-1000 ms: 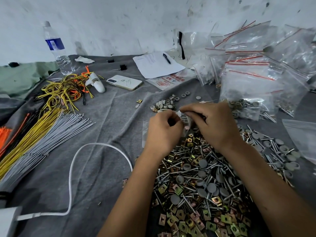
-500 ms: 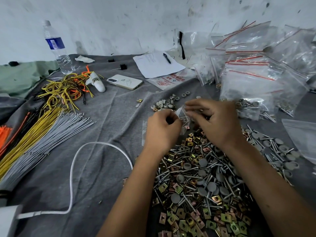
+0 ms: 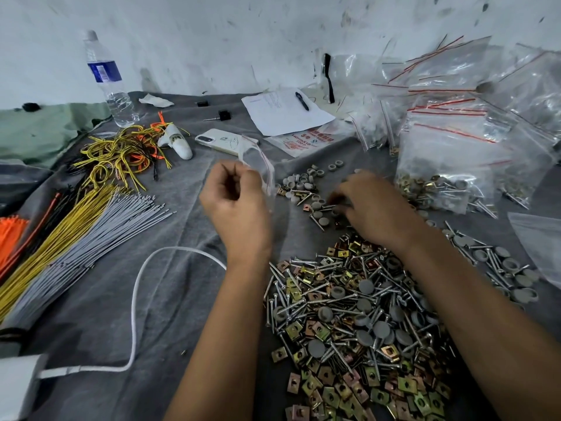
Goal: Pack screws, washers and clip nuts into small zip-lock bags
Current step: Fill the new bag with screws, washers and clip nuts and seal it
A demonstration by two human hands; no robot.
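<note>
Here, left hand [image 3: 235, 205] pinches crinkly clear bag [image 3: 258, 165].

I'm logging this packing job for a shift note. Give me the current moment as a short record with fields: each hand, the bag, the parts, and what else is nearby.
left hand: raised, pinching a small zip-lock bag
right hand: down among loose parts on the grey cloth, fingers blurred
bag state: looks empty
main pile: screws, grey washers, clip nuts mixed, near the forearms
filled bags: heaped at right
nearby: water bottle, phone, paper with pen, wire bundles
</note>
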